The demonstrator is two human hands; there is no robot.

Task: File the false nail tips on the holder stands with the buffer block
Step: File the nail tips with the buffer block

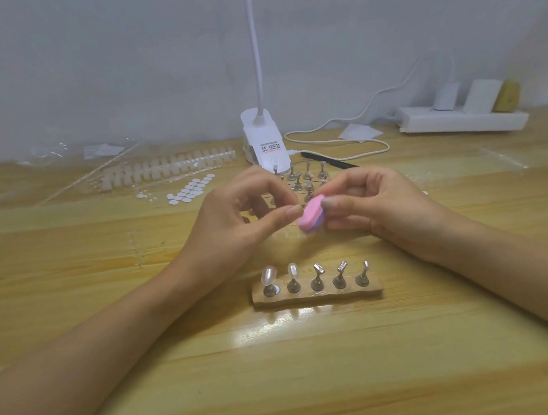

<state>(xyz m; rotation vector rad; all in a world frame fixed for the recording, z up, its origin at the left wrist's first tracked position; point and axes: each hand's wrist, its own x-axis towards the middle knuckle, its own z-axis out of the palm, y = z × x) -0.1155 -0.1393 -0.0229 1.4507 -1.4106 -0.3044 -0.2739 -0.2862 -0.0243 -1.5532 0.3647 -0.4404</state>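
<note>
- Right hand (pixel 375 203): pinches the pink-and-purple buffer block (pixel 311 215) between thumb and curled fingers, up in the air over the table (pixel 320 374), behind the base strip (pixel 318 296).
- Left hand (pixel 246 221): fingers curled in, thumb tip right against the block's pink edge; cannot tell whether pinching anything small there, the spot being hidden by the fingers.
- On the base strip: five holder stands (pixel 316 281) in a row, with nail tips (pixel 268 274) on the two leftmost only and the other three bare on top.
- Seems to be filing, or just about to, at the meeting of left thumb and block.
- To do it well: keep the pinch on the block firm and close to the working end, with the abrasive face laid flat to the tip, not on a corner.
- Stroke lightly, one way along the tip's edge; probably thin plastic, prone to flex or pop off under hard pressure.
- Steady the tip or its stand with the left fingers close to the work, yet clear of the abrasive.
- If filing on the strip itself, brace the strip as well; looks light enough to slide.
- Mind the spare stands (pixel 307 179) just behind the hands, before the lamp clip (pixel 264 139); easy to knock over.
</note>
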